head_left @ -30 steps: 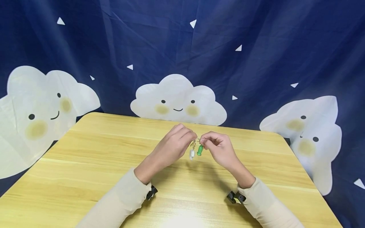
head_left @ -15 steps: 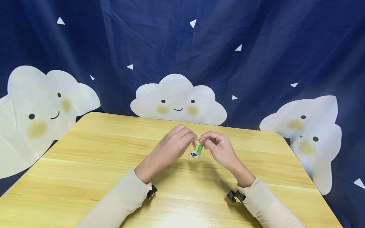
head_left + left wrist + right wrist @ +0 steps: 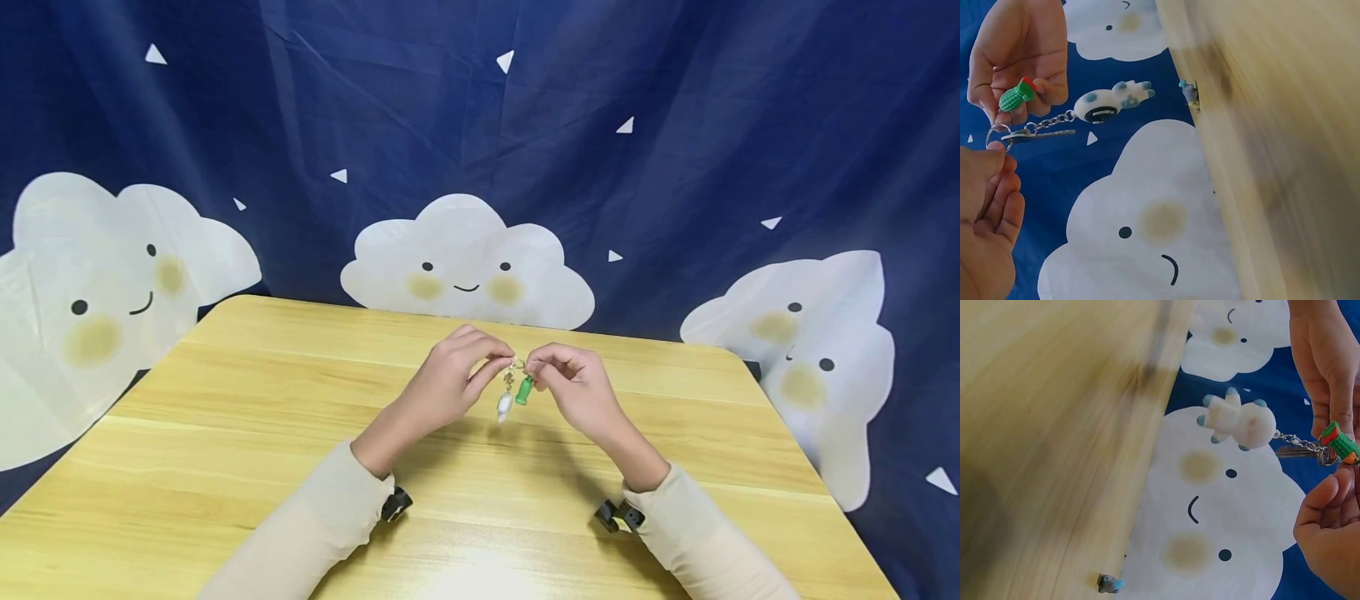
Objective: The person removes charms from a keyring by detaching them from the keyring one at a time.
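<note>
Over the table, my left hand (image 3: 450,379) pinches a metal key ring (image 3: 999,132) between thumb and fingertip. A flat key (image 3: 1047,134) and a short chain hang from the ring. On the chain dangles a white astronaut figure (image 3: 505,407) with blue patches and a dark visor (image 3: 1100,114). Close beside, my right hand (image 3: 573,387) pinches the top end of a green knobbly charm (image 3: 523,390) right at the ring. This charm has a red end, seen in both wrist views. The fingertips of both hands nearly meet.
Below the hands lies a pale wooden table (image 3: 225,467) with rounded far corners. Behind it hangs a dark blue curtain (image 3: 420,92) with smiling clouds. A small grey object with a light-blue part (image 3: 1189,92) is at the table's edge in the wrist views.
The astronaut figure swung round to show its visor half a second ago and is side-on again now. My left thumb has come down into sight, apart from the fingers above. The right hand barely moved.
</note>
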`<action>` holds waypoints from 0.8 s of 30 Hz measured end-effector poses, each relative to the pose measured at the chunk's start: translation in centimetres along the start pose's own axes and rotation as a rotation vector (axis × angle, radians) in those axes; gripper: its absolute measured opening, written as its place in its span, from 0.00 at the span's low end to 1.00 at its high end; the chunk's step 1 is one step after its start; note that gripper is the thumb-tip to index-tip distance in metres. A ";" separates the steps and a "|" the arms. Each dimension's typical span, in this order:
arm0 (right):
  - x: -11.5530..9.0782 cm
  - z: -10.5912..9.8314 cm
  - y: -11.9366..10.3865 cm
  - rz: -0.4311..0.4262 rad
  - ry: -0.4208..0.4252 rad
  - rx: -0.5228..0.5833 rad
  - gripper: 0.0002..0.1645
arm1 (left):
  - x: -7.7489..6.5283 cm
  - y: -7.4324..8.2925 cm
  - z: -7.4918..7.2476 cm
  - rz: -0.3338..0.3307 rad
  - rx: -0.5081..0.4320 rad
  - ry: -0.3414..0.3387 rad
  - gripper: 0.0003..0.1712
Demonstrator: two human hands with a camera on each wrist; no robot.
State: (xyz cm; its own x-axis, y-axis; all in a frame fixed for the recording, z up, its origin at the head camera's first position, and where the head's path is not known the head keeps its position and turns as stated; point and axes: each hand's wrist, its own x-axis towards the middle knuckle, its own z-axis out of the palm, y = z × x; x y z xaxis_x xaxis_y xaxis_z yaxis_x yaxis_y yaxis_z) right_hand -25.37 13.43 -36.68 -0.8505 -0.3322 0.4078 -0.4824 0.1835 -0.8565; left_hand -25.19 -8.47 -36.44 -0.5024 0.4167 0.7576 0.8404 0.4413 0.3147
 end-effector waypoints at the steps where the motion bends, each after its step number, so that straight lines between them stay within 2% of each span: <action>1: 0.0 0.0 -0.1 0.001 -0.001 0.000 0.10 | 0.0 0.0 0.0 0.008 0.006 0.002 0.03; 7: 0.0 0.0 0.0 -0.001 -0.016 0.000 0.10 | 0.0 0.1 -0.1 0.085 0.062 -0.006 0.03; 9: 0.0 0.0 0.1 -0.001 -0.025 -0.006 0.10 | 0.0 0.2 -0.2 0.120 0.108 -0.020 0.04; 12: 0.0 0.0 0.0 0.003 -0.038 -0.013 0.10 | 0.1 0.5 -0.4 0.179 0.228 -0.055 0.06; 16: 0.0 0.1 0.0 0.005 -0.055 -0.021 0.10 | 0.2 0.9 -0.6 0.280 0.448 -0.117 0.08; 18: 0.0 0.2 0.1 0.007 -0.061 -0.027 0.10 | 0.2 0.9 -0.6 0.303 0.498 -0.134 0.09; 19: 0.0 0.2 0.2 0.011 -0.062 -0.029 0.10 | 0.2 0.9 -0.6 0.302 0.500 -0.134 0.09; 21: 0.0 0.2 0.2 0.022 -0.060 -0.030 0.10 | 0.1 0.7 -0.5 0.266 0.449 -0.126 0.08; 24: 0.0 0.1 0.2 0.037 -0.046 -0.042 0.10 | 0.0 0.3 -0.3 0.153 0.263 -0.089 0.06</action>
State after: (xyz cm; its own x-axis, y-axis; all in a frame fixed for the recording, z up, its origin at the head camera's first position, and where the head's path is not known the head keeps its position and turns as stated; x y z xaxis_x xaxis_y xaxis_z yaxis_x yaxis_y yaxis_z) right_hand -25.47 13.34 -36.84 -0.8578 -0.3664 0.3605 -0.4601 0.2346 -0.8563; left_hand -24.86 -8.58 -36.16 -0.4000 0.5570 0.7279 0.8320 0.5538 0.0334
